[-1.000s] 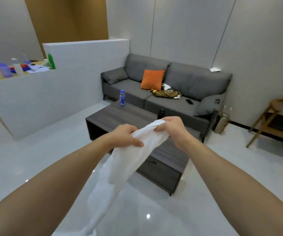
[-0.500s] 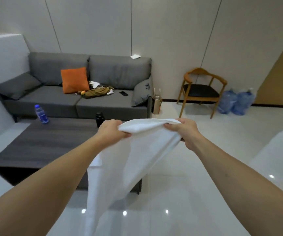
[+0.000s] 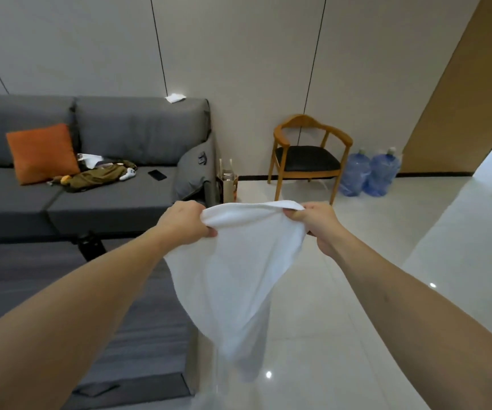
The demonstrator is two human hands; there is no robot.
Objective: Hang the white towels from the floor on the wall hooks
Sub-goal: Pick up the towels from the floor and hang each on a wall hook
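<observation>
A white towel [image 3: 238, 267] hangs in front of me, stretched along its top edge between both hands. My left hand [image 3: 187, 221] grips the towel's left corner with curled fingers. My right hand [image 3: 317, 224] pinches the right corner at about the same height. The cloth drapes down over the pale tiled floor and tapers to a loose end below. No wall hooks show in this view.
A dark coffee table [image 3: 61, 306] lies low at left, close to the towel. Behind it stands a grey sofa [image 3: 120, 202] with an orange cushion [image 3: 42, 152]. A wooden chair [image 3: 308, 155] and two blue water jugs [image 3: 370, 173] stand by the far wall.
My view has swung to the right, bringing the chair and water jugs in. Both hands have moved apart and spread the towel's top edge wider.
</observation>
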